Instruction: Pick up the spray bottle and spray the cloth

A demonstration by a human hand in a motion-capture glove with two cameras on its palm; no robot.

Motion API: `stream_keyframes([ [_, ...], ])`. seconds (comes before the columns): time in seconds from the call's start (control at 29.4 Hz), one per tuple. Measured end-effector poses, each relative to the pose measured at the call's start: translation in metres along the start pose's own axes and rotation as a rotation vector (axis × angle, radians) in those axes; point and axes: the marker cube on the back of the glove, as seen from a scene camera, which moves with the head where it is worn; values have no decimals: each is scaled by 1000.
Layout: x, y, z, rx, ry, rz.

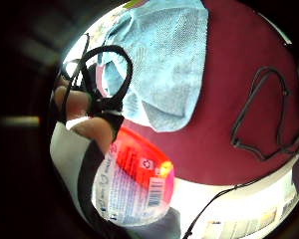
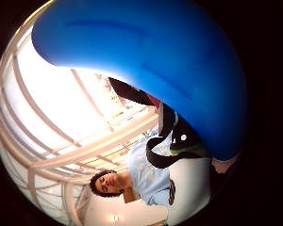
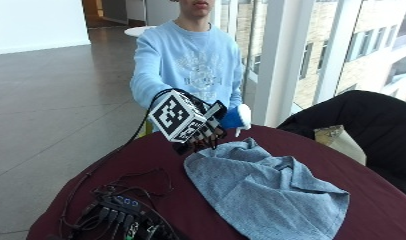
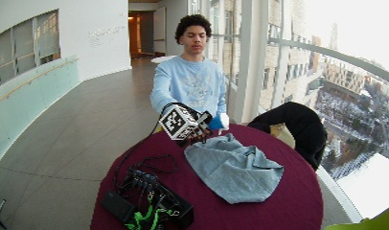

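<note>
Over the far edge of the round maroon table (image 3: 156,160), my gloved right hand (image 3: 202,136) grips the spray bottle in the air. Its blue head and white nozzle (image 3: 237,118) stick out past the hand, above the near corner of the cloth. The little finger side palm view shows the bottle's body with a red and white label (image 1: 139,184) close against the palm, fingers (image 1: 97,132) curled round it. The blue head (image 2: 155,61) fills much of the thumb side palm view. The light blue cloth (image 3: 263,185) lies rumpled on the table, below and beside the hand (image 1: 164,64).
A black box with a tangle of cables (image 3: 123,215) sits at the table's near left. A loose black cable (image 1: 269,114) lies on the maroon top beside the cloth. A black chair with dark cloth over it (image 3: 363,125) stands at the right, by the window.
</note>
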Motion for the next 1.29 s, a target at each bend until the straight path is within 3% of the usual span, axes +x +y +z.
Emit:
stream_keyframes([
  [0.71,-14,2,11,15,-3,-38],
  [0.95,-36,6,29,128,-37,-203],
  [1.29,-83,3,77,324,-173,-562],
])
